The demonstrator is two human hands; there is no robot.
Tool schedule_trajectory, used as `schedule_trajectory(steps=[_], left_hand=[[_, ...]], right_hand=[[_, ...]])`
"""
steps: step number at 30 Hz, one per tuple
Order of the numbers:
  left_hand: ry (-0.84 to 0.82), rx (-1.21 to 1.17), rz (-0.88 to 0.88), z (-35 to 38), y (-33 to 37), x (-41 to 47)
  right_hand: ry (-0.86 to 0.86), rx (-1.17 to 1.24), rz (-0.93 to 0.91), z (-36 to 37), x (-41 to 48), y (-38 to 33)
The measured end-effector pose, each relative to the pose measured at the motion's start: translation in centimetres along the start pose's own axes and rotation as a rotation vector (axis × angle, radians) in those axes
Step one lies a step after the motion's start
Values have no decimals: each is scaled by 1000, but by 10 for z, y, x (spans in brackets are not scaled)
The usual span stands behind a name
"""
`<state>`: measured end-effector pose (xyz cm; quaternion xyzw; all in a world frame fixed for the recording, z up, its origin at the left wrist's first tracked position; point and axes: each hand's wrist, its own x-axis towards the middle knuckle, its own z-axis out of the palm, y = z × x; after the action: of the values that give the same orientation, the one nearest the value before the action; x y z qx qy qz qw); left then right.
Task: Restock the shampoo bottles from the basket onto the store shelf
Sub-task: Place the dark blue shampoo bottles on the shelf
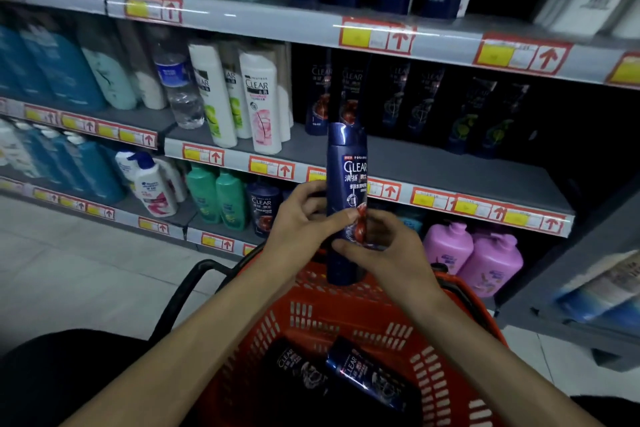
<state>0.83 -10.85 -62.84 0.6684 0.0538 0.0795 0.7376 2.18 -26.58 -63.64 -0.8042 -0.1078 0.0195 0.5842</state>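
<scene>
A dark blue Clear shampoo bottle (347, 180) stands upright in the air above the red basket (349, 315), cap up. My left hand (301, 218) grips its left side with the thumb across the front. My right hand (384, 246) holds its lower right side, fingers curled round it. Two more dark Clear bottles (363, 371) lie on their sides in the basket's bottom. Behind the held bottle the middle grey shelf (450, 166) carries a row of matching dark Clear bottles (349, 90) at its back.
White Clear bottles (259, 97) and a water bottle (178, 83) stand left of the dark row. Green bottles (216, 198) and pink pump bottles (474, 256) fill the lower shelf. The basket's black handle (183, 291) arcs at its left. A grey shelf unit (588, 288) juts in at the right.
</scene>
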Motion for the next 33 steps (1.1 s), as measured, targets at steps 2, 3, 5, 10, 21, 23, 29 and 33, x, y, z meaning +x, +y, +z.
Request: schedule_trajectory(steps=[2, 3, 5, 10, 21, 23, 29, 33], left_hand=[[9, -10, 11, -5, 2, 5], [12, -8, 14, -8, 3, 8], [8, 12, 22, -14, 4, 15], [42, 206, 118, -30, 16, 52], [195, 515, 206, -45, 24, 128], [196, 501, 204, -45, 22, 138], [147, 317, 129, -41, 11, 169], [90, 215, 110, -37, -1, 184]], right_hand=[[-33, 6, 31, 3, 10, -2], [-41, -12, 34, 6, 16, -3], [-23, -89, 11, 15, 27, -6], [105, -132, -40, 33, 63, -18], [292, -210, -49, 65, 158, -34], [327, -208, -42, 70, 176, -30], [399, -202, -60, 85, 219, -24], [395, -212, -70, 92, 234, -19]])
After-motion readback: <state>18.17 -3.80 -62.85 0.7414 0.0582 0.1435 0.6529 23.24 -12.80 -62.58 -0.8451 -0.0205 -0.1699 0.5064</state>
